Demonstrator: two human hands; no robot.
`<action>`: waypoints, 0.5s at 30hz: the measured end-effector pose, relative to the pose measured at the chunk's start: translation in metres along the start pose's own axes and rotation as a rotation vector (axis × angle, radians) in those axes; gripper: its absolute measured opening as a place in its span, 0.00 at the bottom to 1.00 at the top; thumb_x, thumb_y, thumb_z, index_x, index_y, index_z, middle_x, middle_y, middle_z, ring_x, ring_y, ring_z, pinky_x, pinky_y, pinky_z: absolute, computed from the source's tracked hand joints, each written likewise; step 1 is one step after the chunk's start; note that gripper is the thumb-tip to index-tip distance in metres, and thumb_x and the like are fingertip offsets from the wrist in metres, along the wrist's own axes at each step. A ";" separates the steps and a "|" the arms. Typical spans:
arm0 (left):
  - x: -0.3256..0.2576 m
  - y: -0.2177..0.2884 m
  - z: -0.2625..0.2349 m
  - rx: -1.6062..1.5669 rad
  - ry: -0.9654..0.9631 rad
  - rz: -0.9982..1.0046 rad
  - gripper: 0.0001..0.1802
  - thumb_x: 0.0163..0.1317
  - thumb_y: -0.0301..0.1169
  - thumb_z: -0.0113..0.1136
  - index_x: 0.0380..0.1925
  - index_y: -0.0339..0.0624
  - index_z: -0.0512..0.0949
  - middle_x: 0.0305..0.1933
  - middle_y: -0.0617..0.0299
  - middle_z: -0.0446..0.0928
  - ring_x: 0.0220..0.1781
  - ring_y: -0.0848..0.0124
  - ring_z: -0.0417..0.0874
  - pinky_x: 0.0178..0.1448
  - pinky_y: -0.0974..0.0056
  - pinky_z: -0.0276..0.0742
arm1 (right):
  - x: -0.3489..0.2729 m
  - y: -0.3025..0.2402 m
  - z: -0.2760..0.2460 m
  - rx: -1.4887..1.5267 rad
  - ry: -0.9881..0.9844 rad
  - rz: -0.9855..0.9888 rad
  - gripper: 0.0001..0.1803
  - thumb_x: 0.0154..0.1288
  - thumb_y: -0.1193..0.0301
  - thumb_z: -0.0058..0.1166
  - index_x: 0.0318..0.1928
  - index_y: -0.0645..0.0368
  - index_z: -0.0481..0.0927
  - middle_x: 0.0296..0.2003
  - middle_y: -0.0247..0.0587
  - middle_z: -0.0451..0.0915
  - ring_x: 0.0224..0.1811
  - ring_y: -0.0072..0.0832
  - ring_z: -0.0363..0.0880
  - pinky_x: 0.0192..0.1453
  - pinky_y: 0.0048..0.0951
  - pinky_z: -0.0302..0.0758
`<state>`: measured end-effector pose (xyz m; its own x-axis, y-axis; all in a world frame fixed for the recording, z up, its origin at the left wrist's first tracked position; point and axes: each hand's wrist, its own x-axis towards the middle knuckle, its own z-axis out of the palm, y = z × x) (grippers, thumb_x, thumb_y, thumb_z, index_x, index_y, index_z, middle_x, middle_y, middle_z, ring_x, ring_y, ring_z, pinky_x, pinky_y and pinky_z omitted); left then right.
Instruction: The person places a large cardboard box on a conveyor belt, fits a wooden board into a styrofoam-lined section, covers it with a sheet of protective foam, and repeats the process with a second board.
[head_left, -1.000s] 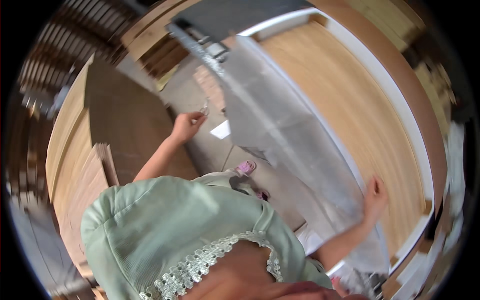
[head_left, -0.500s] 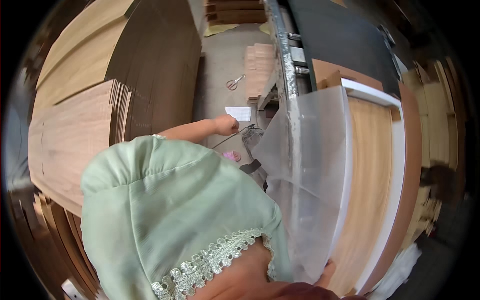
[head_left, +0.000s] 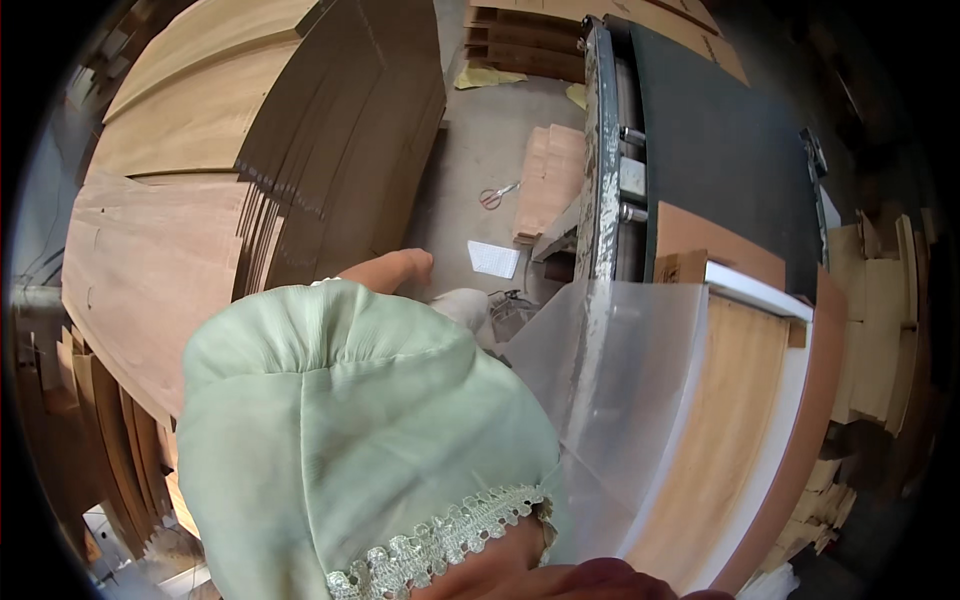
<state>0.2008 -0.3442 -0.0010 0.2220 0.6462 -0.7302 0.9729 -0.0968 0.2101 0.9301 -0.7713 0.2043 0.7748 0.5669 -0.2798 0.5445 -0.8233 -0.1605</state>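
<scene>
My green sleeve and garment (head_left: 340, 440) fill the lower left of the head view. My left hand (head_left: 412, 266) sticks out past the sleeve over the concrete floor, above a white piece of paper (head_left: 493, 258); its fingers are too foreshortened to read and nothing shows in it. A translucent plastic sheet (head_left: 620, 380) hangs over the edge of a light wood panel (head_left: 735, 430) on the bench to my right. My right hand is out of the picture.
Big curved stacks of wood veneer (head_left: 200, 150) stand on the left. Red-handled scissors (head_left: 497, 195) and a small pile of boards (head_left: 550, 180) lie on the floor. A dark machine bed (head_left: 730, 140) with a grey metal rail (head_left: 600, 160) runs along the right.
The view has swung down and left. My left arm has pulled back from the paper toward my body. My right hand, earlier at the sheet's edge, has left the picture.
</scene>
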 end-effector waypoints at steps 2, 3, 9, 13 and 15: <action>0.020 -0.008 -0.038 -0.099 0.058 -0.071 0.16 0.45 0.42 0.60 0.31 0.45 0.82 0.36 0.52 0.80 0.41 0.58 0.80 0.47 0.59 0.75 | -0.007 -0.050 -0.014 0.302 0.223 -0.039 0.15 0.58 0.64 0.55 0.40 0.60 0.73 0.26 0.37 0.75 0.29 0.28 0.73 0.36 0.25 0.71; 0.031 -0.014 -0.059 -0.126 0.099 -0.076 0.17 0.45 0.43 0.60 0.30 0.44 0.82 0.36 0.51 0.80 0.41 0.58 0.80 0.47 0.59 0.75 | -0.013 -0.099 -0.022 0.425 0.343 -0.073 0.15 0.58 0.64 0.56 0.41 0.60 0.72 0.26 0.36 0.75 0.29 0.27 0.73 0.36 0.24 0.71; 0.146 -0.101 -0.120 -0.180 0.172 -0.091 0.18 0.46 0.45 0.61 0.29 0.42 0.82 0.35 0.51 0.80 0.40 0.56 0.80 0.46 0.58 0.75 | -0.032 -0.487 -0.005 0.515 0.737 -0.474 0.12 0.64 0.72 0.48 0.43 0.69 0.74 0.37 0.46 0.77 0.38 0.33 0.75 0.46 0.30 0.72; 0.213 -0.136 -0.213 -0.122 0.167 0.001 0.17 0.49 0.44 0.60 0.31 0.43 0.82 0.35 0.52 0.80 0.40 0.55 0.80 0.46 0.57 0.75 | -0.004 -0.694 0.081 0.576 0.389 -0.680 0.09 0.61 0.75 0.51 0.41 0.66 0.75 0.40 0.45 0.76 0.42 0.32 0.75 0.45 0.28 0.73; 0.214 -0.149 -0.249 -0.187 0.167 0.008 0.17 0.50 0.43 0.59 0.33 0.42 0.81 0.37 0.52 0.79 0.42 0.55 0.79 0.48 0.57 0.74 | 0.015 -0.771 0.115 0.488 0.122 -0.950 0.11 0.58 0.74 0.53 0.41 0.65 0.75 0.42 0.49 0.76 0.45 0.39 0.74 0.48 0.32 0.72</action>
<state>0.0871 -0.0028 -0.0261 0.2009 0.7636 -0.6137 0.9388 0.0289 0.3433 0.4850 -0.1309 0.2154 0.1432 0.9574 0.2509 0.7746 0.0494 -0.6306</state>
